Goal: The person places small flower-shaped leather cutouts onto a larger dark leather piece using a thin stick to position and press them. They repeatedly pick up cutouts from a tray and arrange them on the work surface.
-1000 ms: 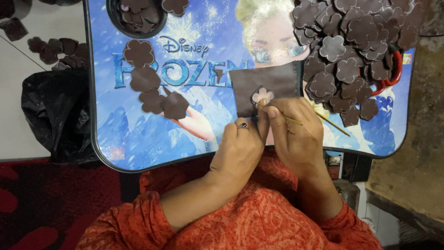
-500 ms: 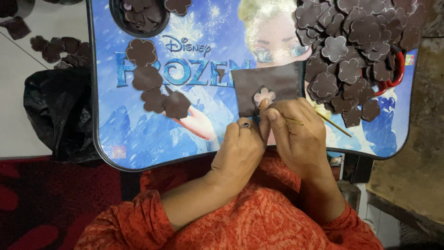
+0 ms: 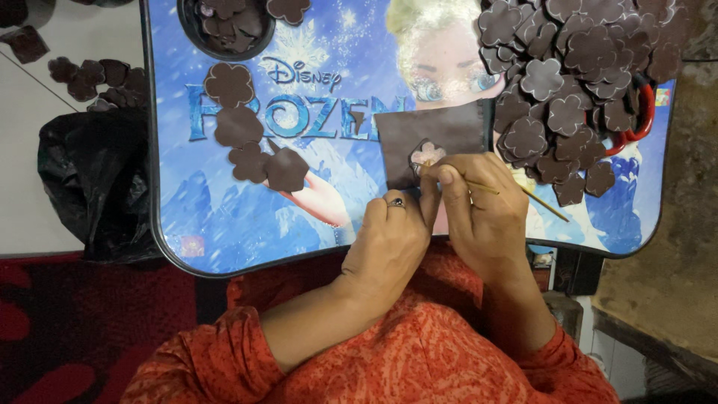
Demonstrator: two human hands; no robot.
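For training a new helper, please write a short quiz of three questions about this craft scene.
1. True or false: the right hand holds a thin stick.
2. Where is the big pile of brown flower cut-outs? A) tray's right side B) floor C) lap
3. Which hand wears a ring?

Key: 1 true; 2 A; 3 the left hand, which steadies the brown sheet.

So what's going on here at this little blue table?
A person in an orange top is working on a dark brown sheet lying on a blue lap table. The left hand steadies the sheet's lower edge, while the right hand holds a thin stick by a pale flower-shaped hole in the sheet. A heap of brown flower cutouts lies to the right, a few more to the left.
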